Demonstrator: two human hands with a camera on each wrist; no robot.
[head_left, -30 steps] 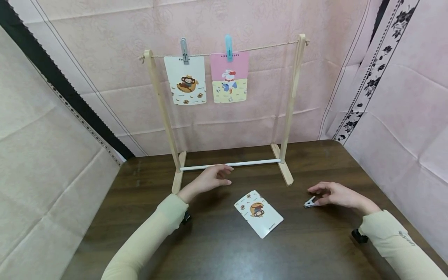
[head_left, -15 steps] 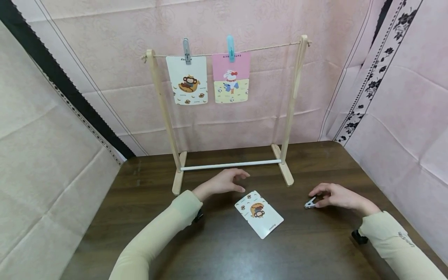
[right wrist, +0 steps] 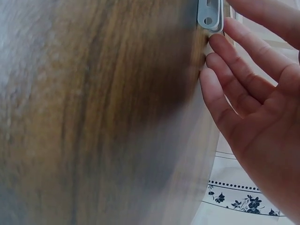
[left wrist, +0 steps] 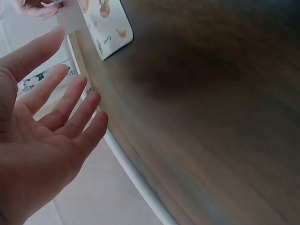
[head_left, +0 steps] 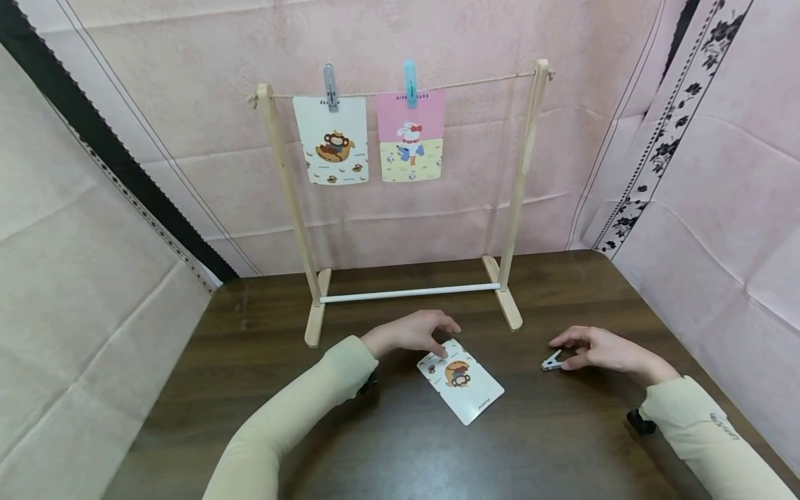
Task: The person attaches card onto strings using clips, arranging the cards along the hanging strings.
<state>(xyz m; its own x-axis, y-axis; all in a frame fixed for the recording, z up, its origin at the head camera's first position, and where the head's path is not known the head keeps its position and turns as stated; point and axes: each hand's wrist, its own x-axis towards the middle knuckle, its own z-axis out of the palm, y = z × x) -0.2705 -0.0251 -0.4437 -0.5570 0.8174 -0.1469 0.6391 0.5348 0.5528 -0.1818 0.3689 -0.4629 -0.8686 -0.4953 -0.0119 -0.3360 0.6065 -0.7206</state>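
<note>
My left hand (head_left: 415,332) reaches over the upper left corner of a white card (head_left: 471,396) with a monkey print, flat on the table. Its thumb tip overlaps that corner in the head view. The left wrist view shows the palm and loosely bent fingers (left wrist: 75,122), with nothing held, beside the card (left wrist: 110,33). On the right, my right hand (head_left: 603,349) pinches a small grey clothespin (head_left: 551,360) low over the table, between thumb and forefinger. In the right wrist view, the clothespin (right wrist: 208,14) is cut off at the top edge, and the other fingers extend beside it.
Behind the card stands a wooden frame (head_left: 514,208) with a string (head_left: 481,84) across its top. A grey clothespin (head_left: 330,87) holds a monkey card (head_left: 334,147) on it; a blue clothespin (head_left: 410,83) holds a pink and yellow card (head_left: 410,156). Pale cloth (head_left: 187,69) surrounds the table.
My left hand has moved right and toward me, from near the frame's white bar to the loose card's corner. The right hand and its clothespin have stayed nearly in place.
</note>
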